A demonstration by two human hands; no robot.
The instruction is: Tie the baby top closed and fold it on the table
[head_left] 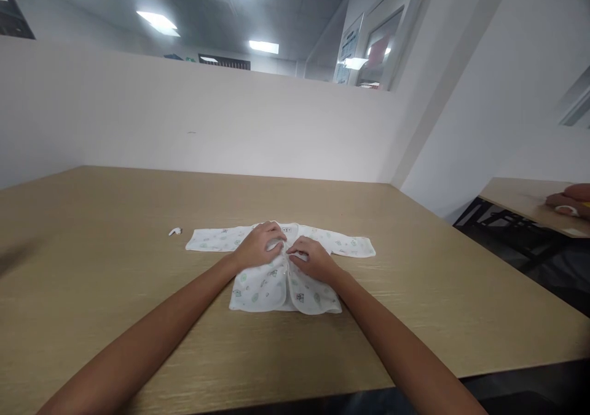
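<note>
A small white baby jacket (262, 289) with green and dark printed figures lies face up on the wooden table (138, 206). Its long sleeves are stretched out to both sides, and the front flaps part toward the bottom hem. My left hand (260, 246) rests on the upper chest, its thumb and fingers curled at the front edge. Facing it from the other side, my right hand (316, 260) pinches the cloth by the middle opening. The fingertips of both hands nearly meet there; any fastener between them is too small to make out.
A small white object like an earbud (176, 232) lies left of the left sleeve. Behind the table rises a white partition (230, 126). Off to the right stands another table (520, 200), with an orange-brown item (574, 197) partly in view.
</note>
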